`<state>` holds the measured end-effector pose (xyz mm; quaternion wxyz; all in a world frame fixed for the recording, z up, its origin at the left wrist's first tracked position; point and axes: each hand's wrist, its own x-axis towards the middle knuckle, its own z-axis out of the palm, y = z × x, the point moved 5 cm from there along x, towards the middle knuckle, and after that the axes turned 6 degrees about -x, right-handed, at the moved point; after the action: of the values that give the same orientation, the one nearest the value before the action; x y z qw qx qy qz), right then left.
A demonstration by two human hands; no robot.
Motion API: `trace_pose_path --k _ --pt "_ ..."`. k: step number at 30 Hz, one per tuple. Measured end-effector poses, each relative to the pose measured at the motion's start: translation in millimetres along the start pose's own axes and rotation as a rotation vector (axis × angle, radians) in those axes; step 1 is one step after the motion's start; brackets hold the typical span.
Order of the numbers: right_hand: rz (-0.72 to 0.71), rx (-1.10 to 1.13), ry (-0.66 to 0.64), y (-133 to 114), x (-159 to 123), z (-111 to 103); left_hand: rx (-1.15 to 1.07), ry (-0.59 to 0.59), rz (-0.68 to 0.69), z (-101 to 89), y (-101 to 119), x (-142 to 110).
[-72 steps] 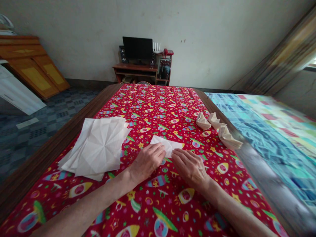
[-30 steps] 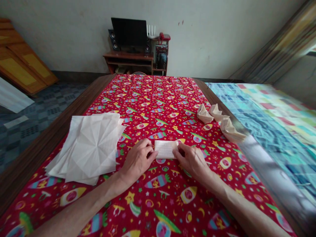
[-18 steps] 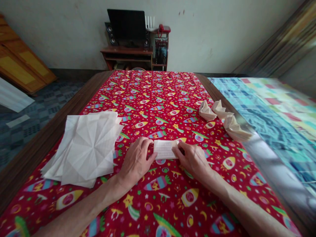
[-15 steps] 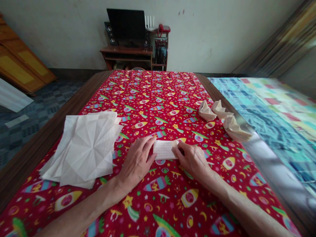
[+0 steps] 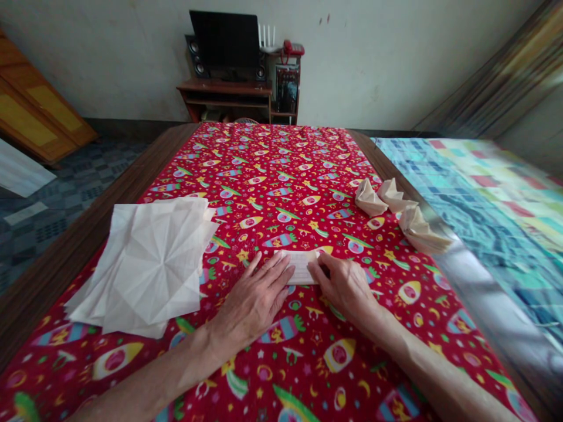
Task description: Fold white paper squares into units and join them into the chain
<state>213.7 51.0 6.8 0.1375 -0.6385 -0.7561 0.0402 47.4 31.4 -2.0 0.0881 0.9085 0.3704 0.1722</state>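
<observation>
A small folded piece of lined white paper lies on the red patterned tablecloth in front of me. My left hand lies flat with its fingers stretched out, the fingertips resting on the paper's left part. My right hand has its fingers curled and pinches the paper's right edge against the cloth.
A stack of creased white paper sheets lies to the left. Three folded paper shapes sit near the table's right edge. A bed with a checked blue cover stands beside the table, and a desk with a monitor is at the far wall.
My left hand has gone from curled at the paper's left edge to flat with fingers laid over it. The right hand has kept its hold on the right edge.
</observation>
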Motion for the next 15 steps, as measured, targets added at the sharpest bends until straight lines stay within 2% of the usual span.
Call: trace_pose_path --k 11,13,15 --pt "0.025 -0.032 -0.01 3.9 2.4 5.4 0.025 -0.058 -0.012 -1.3 1.6 0.9" --pt "0.016 -0.049 0.021 5.0 2.1 5.0 0.024 -0.066 -0.015 -0.8 1.7 0.9" --pt "-0.004 -0.124 0.108 3.5 -1.1 0.2 0.028 -0.069 -0.011 -0.2 2.1 0.8"
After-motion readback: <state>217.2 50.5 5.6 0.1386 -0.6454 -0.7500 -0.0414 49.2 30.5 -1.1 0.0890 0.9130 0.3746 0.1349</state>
